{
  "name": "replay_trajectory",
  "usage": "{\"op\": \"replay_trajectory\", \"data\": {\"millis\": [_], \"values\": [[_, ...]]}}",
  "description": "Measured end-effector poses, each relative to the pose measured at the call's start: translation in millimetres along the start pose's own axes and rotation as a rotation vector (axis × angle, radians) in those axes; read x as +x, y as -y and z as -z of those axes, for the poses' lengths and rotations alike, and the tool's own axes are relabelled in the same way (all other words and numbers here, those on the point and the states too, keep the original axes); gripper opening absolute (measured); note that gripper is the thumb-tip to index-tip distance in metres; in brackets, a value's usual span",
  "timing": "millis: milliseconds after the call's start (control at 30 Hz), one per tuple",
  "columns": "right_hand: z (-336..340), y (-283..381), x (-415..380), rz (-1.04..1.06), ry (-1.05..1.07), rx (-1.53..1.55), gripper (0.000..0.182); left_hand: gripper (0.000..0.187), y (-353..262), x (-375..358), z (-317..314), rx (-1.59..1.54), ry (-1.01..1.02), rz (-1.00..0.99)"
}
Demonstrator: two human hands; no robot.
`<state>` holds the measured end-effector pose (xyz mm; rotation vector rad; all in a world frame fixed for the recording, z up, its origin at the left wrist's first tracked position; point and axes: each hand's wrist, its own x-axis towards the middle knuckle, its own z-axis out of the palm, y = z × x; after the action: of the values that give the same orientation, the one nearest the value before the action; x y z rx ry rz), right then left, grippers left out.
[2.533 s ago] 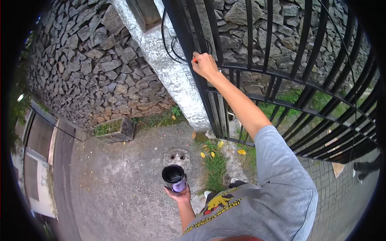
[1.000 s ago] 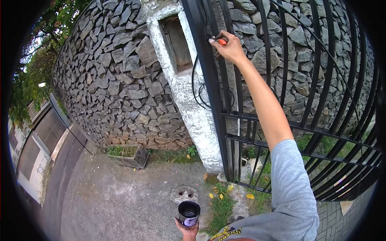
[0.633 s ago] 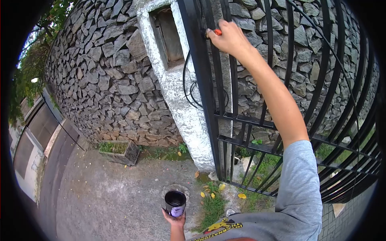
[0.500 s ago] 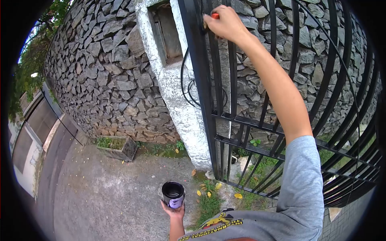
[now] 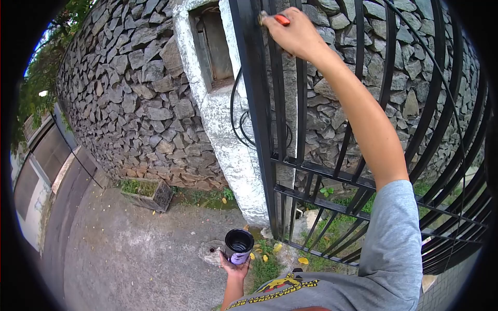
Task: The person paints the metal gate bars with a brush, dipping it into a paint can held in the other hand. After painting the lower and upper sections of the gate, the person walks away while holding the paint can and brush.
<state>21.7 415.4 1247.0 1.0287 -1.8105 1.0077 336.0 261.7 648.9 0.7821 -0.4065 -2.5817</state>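
My right hand [image 5: 296, 33] is raised at the top of the view, its fingers closed round a paintbrush [image 5: 281, 19] with an orange-red handle. The brush end is against or very near the wide black post of the metal gate [image 5: 252, 98]; the bristles are mostly hidden by my fingers. Low in front of my body, my left hand [image 5: 234, 267] grips a paint can [image 5: 239, 248] from below and the side. The can has a purple label, a blackened rim and a dark inside, and is held about upright.
A white pillar [image 5: 233, 150] with a recessed box [image 5: 215, 49] stands left of the gate, a loose black cable [image 5: 234, 111] hanging beside it. Behind is a rough stone wall [image 5: 129, 93]. A planter [image 5: 148, 194] sits on the concrete ground [image 5: 140, 249].
The paint can and my left hand have shifted right in the view. My right hand has moved slightly, showing more of the brush's handle, and the camera view has tilted a little.
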Motion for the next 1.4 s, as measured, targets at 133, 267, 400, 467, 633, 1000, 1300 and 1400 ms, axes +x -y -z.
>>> {"op": "replay_trajectory", "data": {"millis": [133,267,400,467,633,1000,1300,1400], "values": [[0,-12,-25,0.041,0.009,0.053,0.045,0.082,-16,1,6,0.019,-0.001,-0.033],[-6,-20,-17,0.059,0.014,0.144,0.041,0.083,-33,8,26,-0.014,0.037,0.006],[-28,-30,-42,0.335,0.051,-0.034,0.041,0.072,-41,-2,12,0.032,-0.001,-0.042],[-20,-25,-47,0.249,0.120,-0.038,0.042,0.072,-44,-1,17,0.009,0.042,0.003],[-28,-30,-18,0.245,-0.190,0.006,0.043,0.074,-40,-6,14,0.084,0.011,-0.003],[-62,-25,-103,0.027,-0.128,0.211,0.037,0.076,-36,-1,21,0.020,0.038,0.039],[-36,-29,-95,-0.048,-0.040,0.175,0.037,0.075,-33,-8,14,0.008,0.024,0.008],[-67,-32,-120,-0.035,0.136,-0.077,0.033,0.074,-34,-7,12,0.074,-0.001,-0.027]]}}
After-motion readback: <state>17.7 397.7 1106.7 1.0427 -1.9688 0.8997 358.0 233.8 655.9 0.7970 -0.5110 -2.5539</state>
